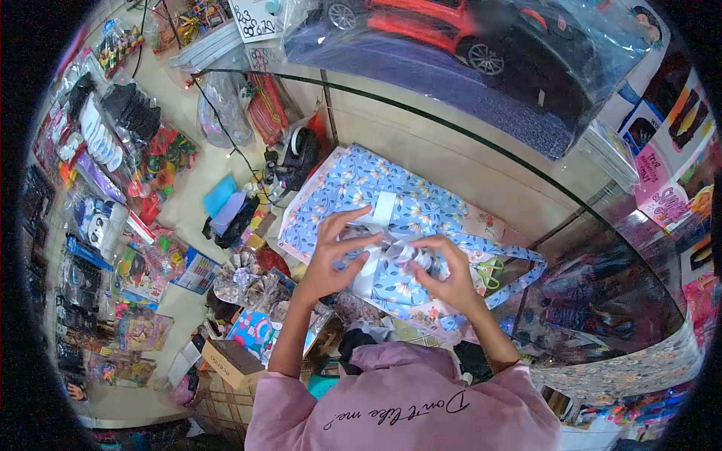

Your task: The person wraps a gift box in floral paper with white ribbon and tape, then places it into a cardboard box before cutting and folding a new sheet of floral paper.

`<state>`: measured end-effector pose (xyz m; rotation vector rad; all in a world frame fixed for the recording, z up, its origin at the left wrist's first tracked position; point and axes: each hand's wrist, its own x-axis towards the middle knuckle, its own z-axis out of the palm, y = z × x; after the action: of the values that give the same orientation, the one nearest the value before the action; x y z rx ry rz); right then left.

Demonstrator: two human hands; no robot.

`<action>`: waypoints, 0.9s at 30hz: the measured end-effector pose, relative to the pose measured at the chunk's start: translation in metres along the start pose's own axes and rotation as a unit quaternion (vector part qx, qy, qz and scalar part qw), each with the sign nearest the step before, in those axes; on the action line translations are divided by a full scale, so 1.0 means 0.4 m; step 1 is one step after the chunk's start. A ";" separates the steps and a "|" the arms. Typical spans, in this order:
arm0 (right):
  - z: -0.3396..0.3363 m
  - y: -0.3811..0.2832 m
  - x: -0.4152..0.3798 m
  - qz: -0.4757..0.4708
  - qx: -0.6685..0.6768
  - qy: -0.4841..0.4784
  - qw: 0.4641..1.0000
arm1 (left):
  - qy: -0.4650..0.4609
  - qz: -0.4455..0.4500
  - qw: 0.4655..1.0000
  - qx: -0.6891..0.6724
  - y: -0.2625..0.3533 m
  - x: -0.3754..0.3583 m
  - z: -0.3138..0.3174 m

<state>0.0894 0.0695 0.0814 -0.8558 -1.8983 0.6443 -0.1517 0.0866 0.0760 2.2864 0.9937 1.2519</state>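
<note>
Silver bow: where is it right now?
In the head view, the silver bow is near the middle, on the blue floral parcel, between the left hand and the right hand.

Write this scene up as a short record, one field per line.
Left hand: fingers spread, at the ribbon loops
Right hand: thumb and fingers at the loops' other side; grip unclear
Wrapped item: blue floral covering
Band: white strip across the covering
Beyond: red-and-black car under clear plastic
Near left arm: cardboard box
Clothing: pink shirt with dark lettering
</note>
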 end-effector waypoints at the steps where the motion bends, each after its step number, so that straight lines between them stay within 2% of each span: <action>1: 0.002 0.001 0.003 0.022 0.025 0.030 0.999 | 0.006 0.004 1.000 -0.005 0.001 0.000 -0.012; 2: 0.005 0.018 0.001 0.045 0.056 0.027 0.997 | 0.012 0.008 1.000 -0.010 0.004 0.001 -0.020; 5: 0.012 0.014 0.011 0.036 0.105 0.024 0.994 | 0.037 0.015 0.999 -0.015 0.032 0.011 -0.042; 8: 0.013 0.011 0.017 0.163 0.227 0.027 0.960 | 0.093 0.027 0.994 -0.048 0.034 0.007 -0.055; 11: -0.011 0.041 0.047 0.234 0.268 0.012 0.935 | 0.099 0.050 0.992 0.063 0.049 -0.009 -0.065; 12: -0.012 0.052 0.056 0.318 0.266 0.018 0.910 | 0.090 0.060 0.989 0.097 0.049 -0.011 -0.065; 15: -0.004 0.091 0.082 0.343 0.359 0.017 0.868 | 0.072 0.083 0.979 0.171 0.039 -0.020 -0.063; 20: 0.012 0.143 0.079 0.370 0.383 0.020 0.846 | 0.051 0.077 0.976 0.197 -0.021 -0.042 -0.063; 23: 0.005 0.170 0.064 0.382 0.462 0.021 0.800 | 0.110 -0.037 0.988 0.097 -0.070 -0.068 -0.053; 25: -0.001 0.170 0.068 0.380 0.519 0.013 0.765 | 0.152 -0.090 0.983 -0.051 -0.096 -0.068 -0.042; 26: -0.002 0.164 0.067 0.408 0.513 0.036 0.754 | 0.171 -0.118 0.970 -0.125 -0.108 -0.073 -0.035; 27: -0.004 0.151 0.071 0.424 0.520 0.034 0.741 | 0.152 -0.135 0.961 -0.187 -0.123 -0.081 -0.030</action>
<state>0.0993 0.1292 0.0531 -0.8779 -0.6768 1.9373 -0.1939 0.0971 0.0343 1.6471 1.0213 1.5445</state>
